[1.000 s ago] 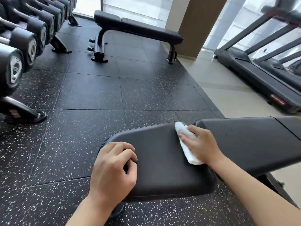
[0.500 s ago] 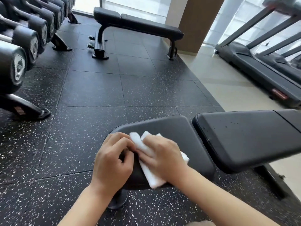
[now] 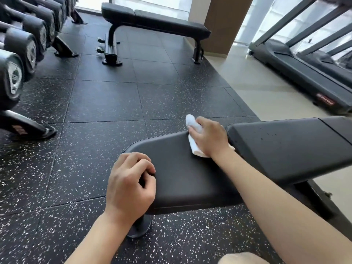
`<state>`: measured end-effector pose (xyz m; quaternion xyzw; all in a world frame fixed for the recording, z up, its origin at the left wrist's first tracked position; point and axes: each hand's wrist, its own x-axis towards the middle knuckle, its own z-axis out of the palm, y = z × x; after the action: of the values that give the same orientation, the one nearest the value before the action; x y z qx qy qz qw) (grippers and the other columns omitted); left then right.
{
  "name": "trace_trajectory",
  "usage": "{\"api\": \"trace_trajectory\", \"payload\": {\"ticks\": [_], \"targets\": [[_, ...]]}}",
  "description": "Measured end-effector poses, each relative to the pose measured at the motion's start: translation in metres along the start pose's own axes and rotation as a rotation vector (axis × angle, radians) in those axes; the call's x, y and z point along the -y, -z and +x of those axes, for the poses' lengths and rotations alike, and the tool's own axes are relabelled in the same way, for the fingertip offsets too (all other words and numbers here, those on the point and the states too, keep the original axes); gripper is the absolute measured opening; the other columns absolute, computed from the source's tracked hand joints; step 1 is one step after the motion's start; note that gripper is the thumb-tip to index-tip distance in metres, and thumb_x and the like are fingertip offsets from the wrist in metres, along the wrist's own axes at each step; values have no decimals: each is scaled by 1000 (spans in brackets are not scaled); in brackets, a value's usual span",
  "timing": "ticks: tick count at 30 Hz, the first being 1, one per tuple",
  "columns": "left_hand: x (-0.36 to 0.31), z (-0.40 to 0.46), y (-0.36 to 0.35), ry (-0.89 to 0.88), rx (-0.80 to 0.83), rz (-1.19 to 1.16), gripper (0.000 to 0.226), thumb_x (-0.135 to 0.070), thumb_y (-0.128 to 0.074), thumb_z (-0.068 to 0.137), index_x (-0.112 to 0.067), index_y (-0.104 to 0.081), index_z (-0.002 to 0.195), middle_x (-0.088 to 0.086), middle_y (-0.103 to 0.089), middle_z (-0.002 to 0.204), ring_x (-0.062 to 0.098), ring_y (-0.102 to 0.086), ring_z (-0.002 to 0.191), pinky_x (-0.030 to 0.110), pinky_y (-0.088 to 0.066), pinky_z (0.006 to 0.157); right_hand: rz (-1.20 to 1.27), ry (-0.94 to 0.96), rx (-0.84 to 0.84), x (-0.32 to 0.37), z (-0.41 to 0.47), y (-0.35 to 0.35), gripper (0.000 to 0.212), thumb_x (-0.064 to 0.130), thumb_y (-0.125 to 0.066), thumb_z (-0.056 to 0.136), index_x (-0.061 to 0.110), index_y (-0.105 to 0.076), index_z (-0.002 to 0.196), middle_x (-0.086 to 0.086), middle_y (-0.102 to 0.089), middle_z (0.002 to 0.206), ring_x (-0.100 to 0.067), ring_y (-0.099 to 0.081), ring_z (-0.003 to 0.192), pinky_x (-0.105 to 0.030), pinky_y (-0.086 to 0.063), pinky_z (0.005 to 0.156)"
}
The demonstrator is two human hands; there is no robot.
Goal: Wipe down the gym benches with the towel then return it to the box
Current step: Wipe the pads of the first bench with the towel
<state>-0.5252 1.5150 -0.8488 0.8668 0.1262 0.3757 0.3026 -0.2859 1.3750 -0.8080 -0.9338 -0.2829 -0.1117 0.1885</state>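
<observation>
The near black gym bench (image 3: 182, 174) has a seat pad in front of me and a longer back pad (image 3: 289, 145) to the right. My right hand (image 3: 208, 138) grips a white towel (image 3: 193, 128) and presses it on the far right corner of the seat pad, beside the gap between the pads. My left hand (image 3: 129, 183) rests at the seat pad's left front edge, its fingers curled over the rim. A second black bench (image 3: 162, 23) stands across the floor at the back. No box is in view.
A rack of black dumbbells (image 3: 21, 48) lines the left side, its feet on the speckled rubber floor (image 3: 106, 100). Treadmills (image 3: 304, 61) stand at the right on pale tiles. A brown pillar (image 3: 224, 21) rises behind the far bench.
My right hand has swept the towel from the seat pad's left front, near my left hand, back to its far right corner. My left hand has stayed on the edge.
</observation>
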Motion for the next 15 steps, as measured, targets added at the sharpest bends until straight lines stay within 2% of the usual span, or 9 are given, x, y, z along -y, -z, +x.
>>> {"api": "trace_trajectory", "payload": {"ticks": [4,9,13,15], "targets": [[7,1,11,48,22,17,15,-6,-61,80,-19,-68,81,-12,-65,99,18,-56,99,41,-47,93,63,180,49,65,-26,-18,38,47,-61,93,22,-40,73,0,-64,74,-32,-62,78,-35,-26,63],[40,1,49,163,47,46,15,-9,-60,80,-20,-68,87,-10,-63,101,19,-59,99,24,-43,93,136,383,74,128,-59,-24,40,43,-63,93,24,-34,73,6,-46,67,-28,-59,73,-34,-29,62],[46,-3,64,199,68,57,12,-13,-59,82,-16,-69,86,-9,-65,97,18,-62,95,36,-51,88,156,507,95,153,-90,-21,36,45,-63,92,27,-36,76,3,-54,73,-28,-58,70,-35,-39,57],[46,-2,66,195,59,29,11,-12,-59,83,-17,-69,84,-10,-65,95,17,-63,93,35,-51,86,159,564,85,149,-111,-13,28,45,-62,93,28,-42,82,4,-48,72,-24,-53,65,-32,-38,53]]}}
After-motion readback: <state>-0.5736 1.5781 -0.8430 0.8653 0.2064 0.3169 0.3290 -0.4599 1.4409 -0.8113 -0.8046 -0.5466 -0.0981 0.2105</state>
